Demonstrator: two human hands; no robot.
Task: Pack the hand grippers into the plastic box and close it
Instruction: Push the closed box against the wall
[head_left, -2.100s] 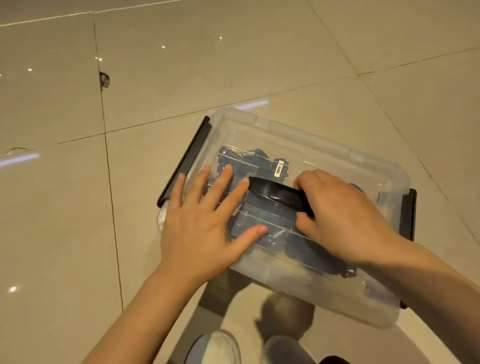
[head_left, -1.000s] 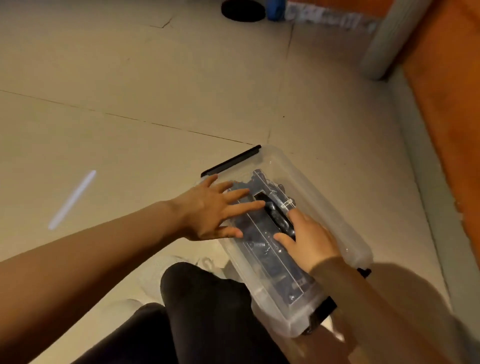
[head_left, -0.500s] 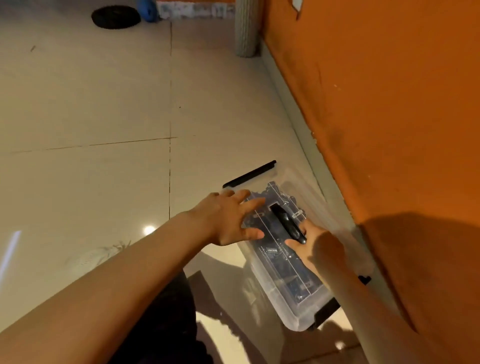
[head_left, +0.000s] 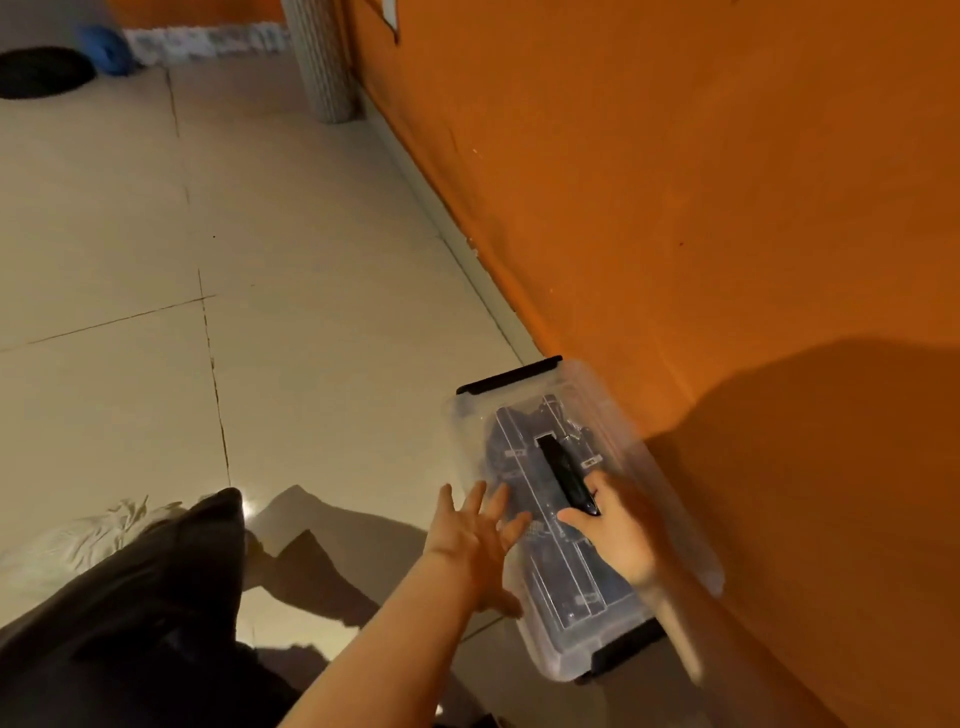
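A clear plastic box (head_left: 613, 410) with its lid on lies on the tiled floor against an orange wall. Dark hand grippers (head_left: 511, 441) show through the lid. Black latches sit at the far end (head_left: 509, 382) and near end (head_left: 628, 647). My right hand (head_left: 621, 530) grips the black carry handle (head_left: 561, 470) on the lid. With fingers spread and straight, my left hand (head_left: 475, 545) lies at the box's left edge; whether it touches the lid I cannot tell.
The orange wall (head_left: 675, 182) runs along the right, touching the box. A pale column (head_left: 327, 62) stands at the back. A black disc (head_left: 41, 70) and a blue object (head_left: 104, 49) lie far left. My dark-clothed leg (head_left: 130, 623) fills the lower left.
The box has been carried from open floor to beside the orange wall. My left hand slid off the lid's middle toward its left edge; the right hand kept its hold on the handle.
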